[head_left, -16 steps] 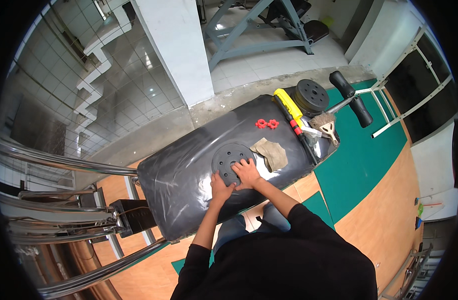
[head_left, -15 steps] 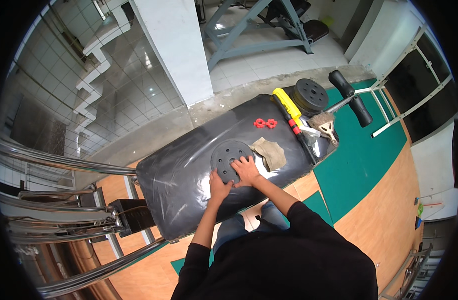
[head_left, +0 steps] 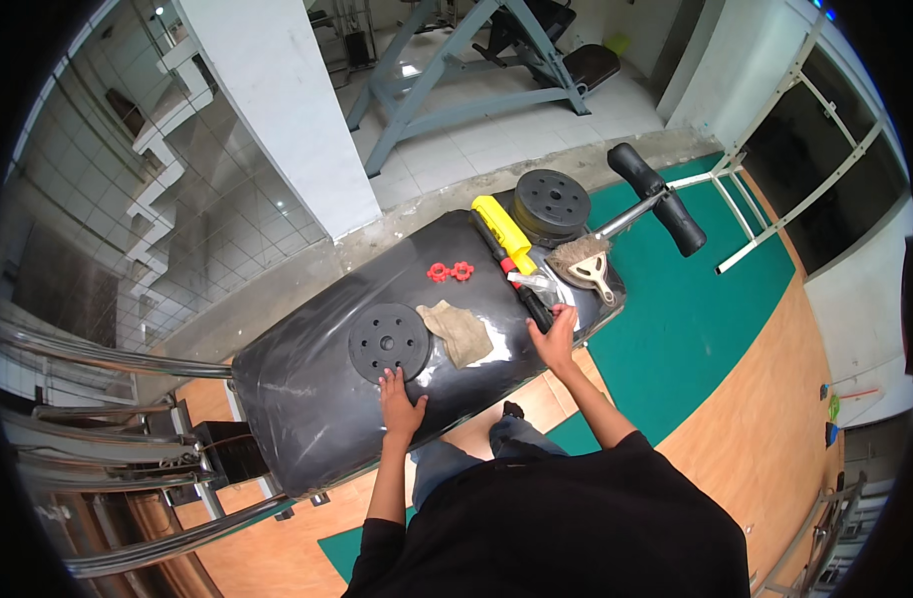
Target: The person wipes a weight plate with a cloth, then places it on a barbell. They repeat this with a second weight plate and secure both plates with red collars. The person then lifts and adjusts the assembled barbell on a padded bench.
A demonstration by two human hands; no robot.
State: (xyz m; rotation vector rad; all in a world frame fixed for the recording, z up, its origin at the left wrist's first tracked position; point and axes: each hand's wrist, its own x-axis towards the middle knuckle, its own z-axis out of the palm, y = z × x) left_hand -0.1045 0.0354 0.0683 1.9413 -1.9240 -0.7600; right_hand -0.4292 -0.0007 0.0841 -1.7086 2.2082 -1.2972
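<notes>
My left hand [head_left: 399,407] lies with fingers spread at the near rim of a round black weight plate [head_left: 369,344], fingertips touching it. The plate rests flat on a plastic-wrapped black padded bench [head_left: 302,384]. My right hand [head_left: 556,344] has its fingers curled at the near end of a black bar with red bands [head_left: 526,297], beside a clear plastic packet [head_left: 542,286]. What those fingers pinch is too small to make out. A crumpled tan cloth [head_left: 458,334] lies right of the plate. Two red star-shaped collars [head_left: 450,271] sit beyond it.
Stacked black plates [head_left: 551,204], a yellow case [head_left: 503,231] and a wide brush [head_left: 586,267] crowd the bench's far right end. Black foam rollers [head_left: 659,199] stick out past it. Chrome rails [head_left: 108,349] stand at left, with a white pillar [head_left: 282,110] behind.
My right hand has left the plate and moved right to the bar and packet. My left hand has slid to the plate's near edge. The view has shifted right.
</notes>
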